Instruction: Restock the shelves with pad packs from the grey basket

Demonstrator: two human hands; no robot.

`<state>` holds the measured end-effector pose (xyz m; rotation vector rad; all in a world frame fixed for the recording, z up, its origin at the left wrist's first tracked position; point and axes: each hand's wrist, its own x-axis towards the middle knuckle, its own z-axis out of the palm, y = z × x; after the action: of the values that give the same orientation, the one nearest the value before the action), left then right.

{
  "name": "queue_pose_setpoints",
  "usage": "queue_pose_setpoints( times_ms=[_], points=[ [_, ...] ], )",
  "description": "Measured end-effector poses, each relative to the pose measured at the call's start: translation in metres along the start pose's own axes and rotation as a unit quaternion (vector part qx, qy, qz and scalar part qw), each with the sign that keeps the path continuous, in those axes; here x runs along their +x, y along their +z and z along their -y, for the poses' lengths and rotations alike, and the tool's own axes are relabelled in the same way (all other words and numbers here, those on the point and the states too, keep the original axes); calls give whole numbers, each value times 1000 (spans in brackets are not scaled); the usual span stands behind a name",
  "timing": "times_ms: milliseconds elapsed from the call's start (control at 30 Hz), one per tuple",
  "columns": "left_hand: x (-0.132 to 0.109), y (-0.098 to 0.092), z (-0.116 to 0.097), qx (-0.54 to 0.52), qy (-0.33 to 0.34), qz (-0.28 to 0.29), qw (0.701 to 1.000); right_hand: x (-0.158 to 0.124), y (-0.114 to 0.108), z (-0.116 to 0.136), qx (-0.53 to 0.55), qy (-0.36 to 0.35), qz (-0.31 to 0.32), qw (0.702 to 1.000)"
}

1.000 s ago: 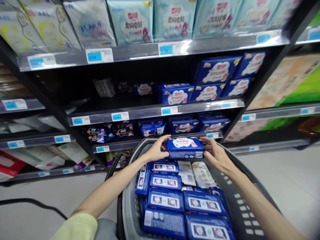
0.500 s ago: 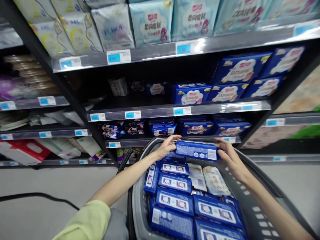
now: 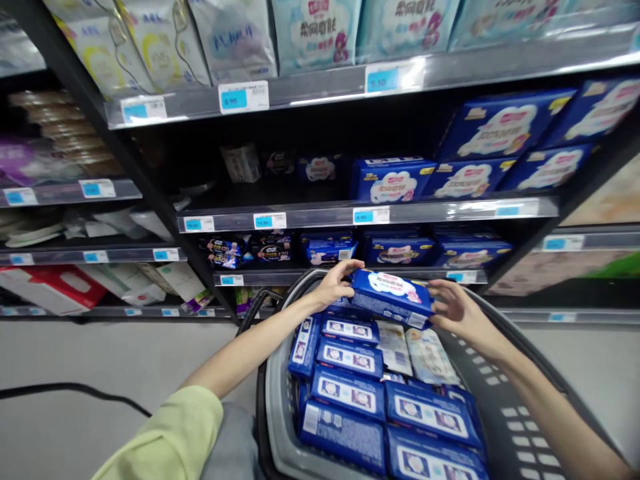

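Observation:
A blue pack of sanitary pads (image 3: 393, 297) with a white cloud label is held above the far end of a grey shopping basket (image 3: 275, 407). My left hand (image 3: 337, 285) grips its left end, thumb in front and fingers on top. At the right end, my right hand (image 3: 457, 307) holds it between thumb and fingers. Below, several blue packs (image 3: 350, 390) are stacked in rows in the basket. Two pale packs, one a white printed pack (image 3: 431, 357), lie beside them under the held pack.
Shelves stand ahead, with blue packs (image 3: 505, 127) on the middle shelf and darker packs (image 3: 273, 248) on the lower one. Light blue bags (image 3: 317, 33) line the upper shelf. A black cable-like strip (image 3: 75, 388) crosses the floor at left.
The held pack has tipped so its cloud-label face now shows, where its barcode side faced me before. Both hands stay on its ends. The view has moved slightly closer to the shelves.

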<state>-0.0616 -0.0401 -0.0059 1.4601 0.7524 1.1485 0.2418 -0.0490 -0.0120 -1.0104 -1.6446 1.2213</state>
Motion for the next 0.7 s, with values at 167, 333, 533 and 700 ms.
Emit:
queue_pose_setpoints(
  times_ms=[167,333,533,700],
  points=[
    [2,-2,7,79,28,15,996,1,4,-10,-174,-25,15,984],
    [3,-2,12,192,57,32,979,-1,1,-9,-372,-38,48,926],
    [0,0,6,291,94,64,950,-2,-2,-10,-459,-61,53,885],
    [0,0,6,310,105,79,942,-2,-3,-12,-468,-62,72,879]
  ],
)
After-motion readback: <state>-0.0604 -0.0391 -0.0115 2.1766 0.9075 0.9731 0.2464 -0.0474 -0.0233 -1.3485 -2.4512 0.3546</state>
